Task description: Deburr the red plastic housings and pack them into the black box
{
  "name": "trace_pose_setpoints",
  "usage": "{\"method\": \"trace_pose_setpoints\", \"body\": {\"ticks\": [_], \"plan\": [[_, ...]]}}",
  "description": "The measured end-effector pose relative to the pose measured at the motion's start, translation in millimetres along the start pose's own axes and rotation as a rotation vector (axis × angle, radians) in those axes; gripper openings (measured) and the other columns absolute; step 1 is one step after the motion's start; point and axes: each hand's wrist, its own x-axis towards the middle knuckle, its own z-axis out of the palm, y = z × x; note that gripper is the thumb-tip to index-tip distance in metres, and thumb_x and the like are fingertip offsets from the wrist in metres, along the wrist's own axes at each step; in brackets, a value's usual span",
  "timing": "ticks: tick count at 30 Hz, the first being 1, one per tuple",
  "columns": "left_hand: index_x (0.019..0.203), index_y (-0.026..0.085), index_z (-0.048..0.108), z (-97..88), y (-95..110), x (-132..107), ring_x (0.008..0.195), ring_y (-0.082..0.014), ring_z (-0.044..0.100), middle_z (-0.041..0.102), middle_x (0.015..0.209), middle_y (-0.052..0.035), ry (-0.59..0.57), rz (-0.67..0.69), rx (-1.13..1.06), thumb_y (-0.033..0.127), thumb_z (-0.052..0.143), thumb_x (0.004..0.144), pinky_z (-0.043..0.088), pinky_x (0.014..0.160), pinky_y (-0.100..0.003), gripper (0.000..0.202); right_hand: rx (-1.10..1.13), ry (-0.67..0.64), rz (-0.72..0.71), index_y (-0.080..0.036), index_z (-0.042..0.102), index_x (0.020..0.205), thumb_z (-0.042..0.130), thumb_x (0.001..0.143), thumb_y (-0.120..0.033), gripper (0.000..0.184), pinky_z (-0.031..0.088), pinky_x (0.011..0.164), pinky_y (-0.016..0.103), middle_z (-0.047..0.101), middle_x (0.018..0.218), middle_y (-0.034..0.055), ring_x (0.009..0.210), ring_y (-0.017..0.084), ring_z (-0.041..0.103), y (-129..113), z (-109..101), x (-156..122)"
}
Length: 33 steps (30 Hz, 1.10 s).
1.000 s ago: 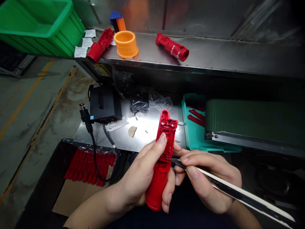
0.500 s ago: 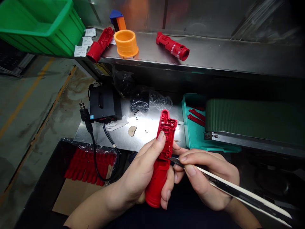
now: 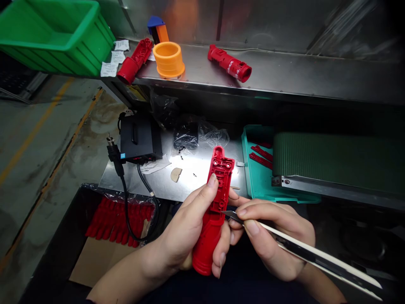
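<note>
Starting at your left side, you have the green bin (image 3: 72, 52) on the upper shelf (image 3: 281, 80), and lower down the red pieces (image 3: 118, 221) lie in rows beside a sheet of cardboard (image 3: 101, 259). Next comes a black box (image 3: 141, 137) with its cable (image 3: 145, 181), standing on the metal table (image 3: 155, 185).

In the middle, your left hand (image 3: 186, 228) is wrapped around the red casing (image 3: 207, 245), with the thumb laid on its hollow face and fingers around the lower, round part. The casing is in front of your body; its long axis runs away from you and leans a little to the right, with the round end nearer to you.

Just to the right of it, your right hand (image 3: 275, 236) is gripping a knife (image 3: 322, 257) like a pen. The blade (image 3: 232, 215) points to the left, across the casing's long axis, and its tip is at the right edge, near where the hollow part meets the round part. Whether it touches there, I cannot tell. The right hand is thus nearer to this edge.

Farther right are the teal tray (image 3: 261, 188) with red strips (image 3: 261, 158), and a green belt (image 3: 316, 154).
</note>
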Motion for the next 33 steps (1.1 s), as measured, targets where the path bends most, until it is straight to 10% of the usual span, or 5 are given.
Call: {"method": "trace_pose_setpoints", "body": {"ticks": [7,19,33], "plan": [[0.063,0.013,0.06,-1.7,-2.1,-1.3,0.027,-0.0118,0.049,0.052,0.038,-0.0026,0.0,-0.021,-0.024,0.072,0.032,0.098,0.037,0.028,-0.018,0.075,-0.05,-0.008,-0.053,-0.019,0.072,0.104,0.059,0.083,-0.003,0.029,0.063,0.096,0.041,0.075,0.066,0.0019,0.066,0.017,0.077,-0.1,0.5,3.9],[0.12,0.013,0.059,0.6,1.8,-3.2,0.026,-0.014,0.049,0.056,0.037,-0.0008,0.029,-0.005,-0.092,0.061,0.024,0.104,0.039,0.029,-0.016,0.062,-0.055,0.008,-0.083,-0.02,0.073,0.102,0.059,0.081,-0.002,0.031,0.064,0.093,0.034,0.076,0.066,0.0009,0.066,0.016,0.077,-5.8,1.3,10.5],[0.102,0.011,0.063,3.3,2.8,-3.1,0.027,-0.0123,0.049,0.058,0.041,-0.0016,0.043,0.004,-0.082,0.063,0.026,0.103,0.041,0.029,-0.016,0.063,-0.027,0.014,-0.014,-0.023,0.074,0.103,0.062,0.084,-0.004,0.029,0.064,0.094,0.035,0.076,0.064,-0.0012,0.07,0.016,0.077,-4.4,1.9,6.5]]}}
